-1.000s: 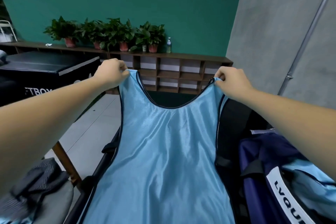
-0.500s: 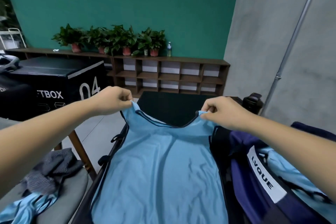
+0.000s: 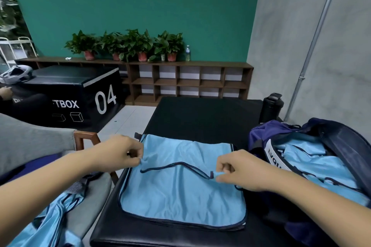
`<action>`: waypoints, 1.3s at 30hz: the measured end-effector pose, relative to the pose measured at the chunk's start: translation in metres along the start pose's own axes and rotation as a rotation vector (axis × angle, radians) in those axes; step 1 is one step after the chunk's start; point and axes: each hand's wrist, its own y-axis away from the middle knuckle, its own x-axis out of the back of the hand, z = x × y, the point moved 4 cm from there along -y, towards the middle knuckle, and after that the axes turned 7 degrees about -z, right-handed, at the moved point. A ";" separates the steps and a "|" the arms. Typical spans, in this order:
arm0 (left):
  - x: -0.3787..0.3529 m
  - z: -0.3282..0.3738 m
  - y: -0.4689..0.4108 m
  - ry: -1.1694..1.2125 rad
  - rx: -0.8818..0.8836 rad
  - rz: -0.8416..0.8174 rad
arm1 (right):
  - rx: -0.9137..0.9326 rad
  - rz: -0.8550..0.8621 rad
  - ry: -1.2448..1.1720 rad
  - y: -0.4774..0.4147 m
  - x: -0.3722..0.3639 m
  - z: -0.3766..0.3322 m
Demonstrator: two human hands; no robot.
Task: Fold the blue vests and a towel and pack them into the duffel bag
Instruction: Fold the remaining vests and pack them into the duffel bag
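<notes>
Duffel bag (image 3: pixel 259 142), navy, unzipped, on counter (image 3: pixel 200 114), right side: contains light-blue vests (image 3: pixel 301 158). Blue vest (image 3: pixel 180 192): doubled over, flat on counter just beside bag. Left hand (image 3: pixel 120 152), right hand (image 3: pixel 239 170): arms extended, each pinching one shoulder strap.

Box (image 3: pixel 80 94): "TBOX 04"; bag (image 3: pixel 259 138): "LVQU"

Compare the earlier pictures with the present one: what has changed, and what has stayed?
The left hand and right hand lowered the held-up vest and folded its shoulders toward the person onto the black bench. Fingers still pinch both straps; the duffel bag stayed put.
</notes>
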 end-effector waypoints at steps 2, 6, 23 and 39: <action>-0.012 0.001 0.007 0.015 -0.011 -0.055 | 0.004 -0.048 0.011 0.005 -0.015 0.003; -0.034 0.002 0.015 0.056 -0.013 -0.162 | 0.011 -0.136 0.074 0.013 -0.036 0.008; -0.060 -0.020 0.010 0.123 0.223 -0.470 | -0.021 -0.086 -0.204 0.014 -0.050 0.035; -0.088 -0.082 -0.058 0.134 0.638 0.007 | 0.088 0.265 0.556 -0.003 -0.064 0.092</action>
